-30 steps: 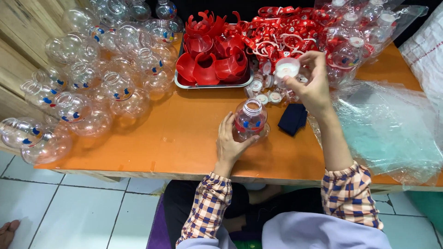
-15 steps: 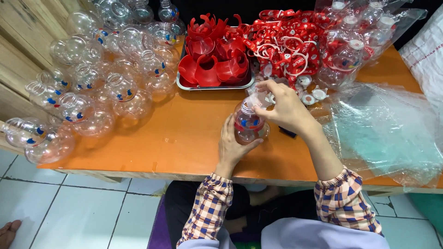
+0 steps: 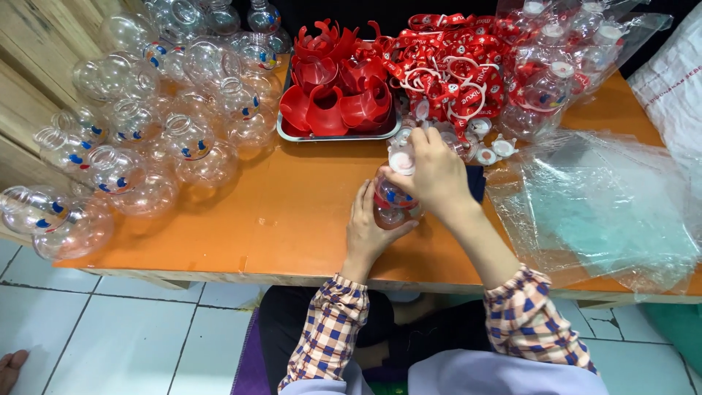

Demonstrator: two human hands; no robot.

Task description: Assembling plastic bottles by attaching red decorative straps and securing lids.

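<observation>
A small clear round bottle [image 3: 393, 205] with red and blue marks stands near the middle of the orange counter [image 3: 292, 212], held between both hands. The left hand [image 3: 369, 230] cups its side, fingers pressed together around the body; the right hand [image 3: 435, 175] comes over the top, its fingers pinching a white cap [image 3: 401, 162] at the bottle's mouth. Just behind, a metal tray [image 3: 338, 135] holds a heap of red plastic cup-shaped pieces [image 3: 333, 102], nested and tilted. To the right of the tray lies a tangle of red straps [image 3: 453, 66], with a few loose white caps [image 3: 493, 150] on the counter beside it. A clear bag [image 3: 563, 51] at the far right holds more capped bottles. On the left, many empty clear bottles [image 3: 146, 139] lie uncapped, on their sides or upright, touching one another. Flat clear plastic bags [image 3: 599, 205] lie at the right
</observation>
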